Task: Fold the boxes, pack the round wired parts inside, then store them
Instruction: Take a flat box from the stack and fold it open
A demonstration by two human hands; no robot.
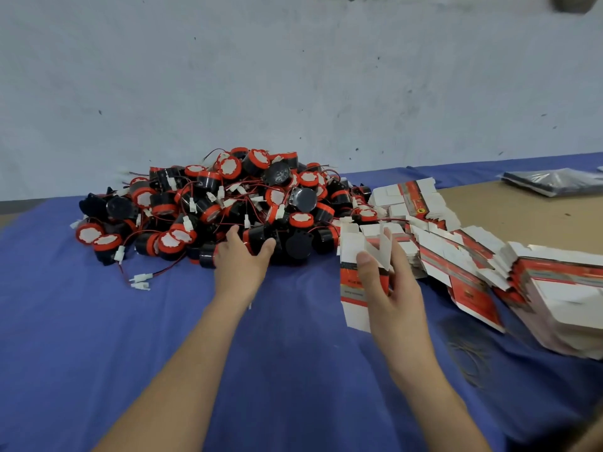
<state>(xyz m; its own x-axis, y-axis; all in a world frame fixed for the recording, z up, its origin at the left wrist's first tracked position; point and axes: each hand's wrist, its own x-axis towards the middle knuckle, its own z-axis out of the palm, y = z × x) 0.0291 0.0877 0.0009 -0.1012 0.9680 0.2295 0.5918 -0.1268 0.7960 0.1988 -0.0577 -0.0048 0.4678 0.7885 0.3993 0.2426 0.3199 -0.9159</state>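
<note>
A big pile of round black-and-red wired parts lies on the blue cloth ahead of me. My left hand reaches into the pile's front edge, its thumb and fingers spread around one black-and-red part. My right hand grips an opened-up red-and-white box, held upright with its top flaps standing open. A long slanted stack of flat unfolded boxes stretches from the pile toward the right.
A wall rises right behind the pile. At the far right a bare brown tabletop shows, with a clear plastic-wrapped dark bundle on it. Loose white connectors on red-black wires trail out at the pile's front left.
</note>
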